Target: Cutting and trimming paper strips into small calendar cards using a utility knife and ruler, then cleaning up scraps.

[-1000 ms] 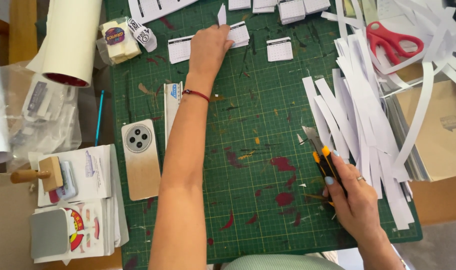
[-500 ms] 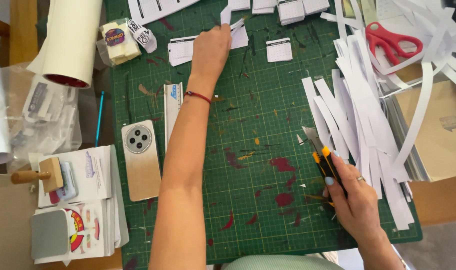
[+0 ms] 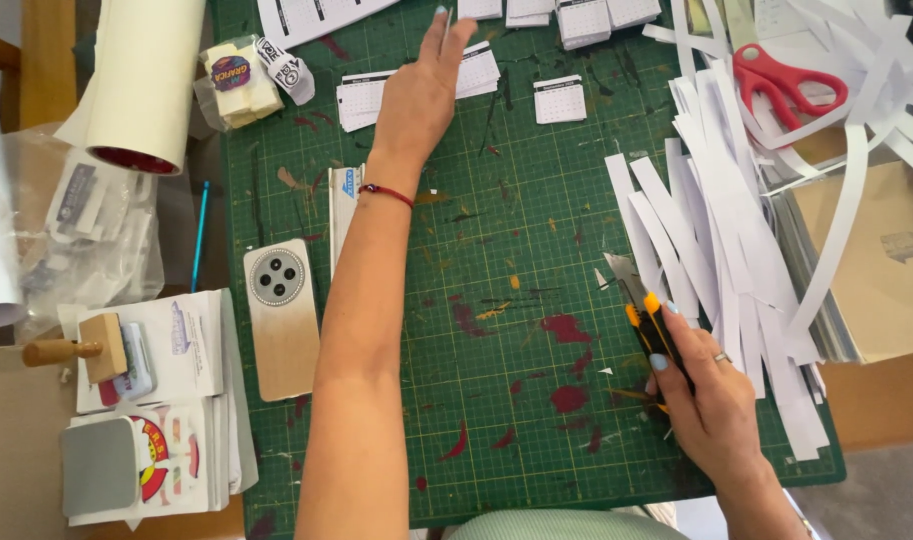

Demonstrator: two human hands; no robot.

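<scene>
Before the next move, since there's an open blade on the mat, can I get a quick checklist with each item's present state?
1. Utility knife gripped in the right hand: ok.
2. Blade tip pointing away from the body: ok.
3. Left hand well away from the blade: ok, it is at the small printed cards.
4. Bare cutting mat between the hands: ok.
5. Paper strips lie right beside the knife: not ok.
6. Blade lock: cannot tell.

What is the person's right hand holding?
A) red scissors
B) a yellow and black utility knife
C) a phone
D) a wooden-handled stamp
B: the right hand grips a yellow and black utility knife on the green cutting mat, blade out.
</scene>
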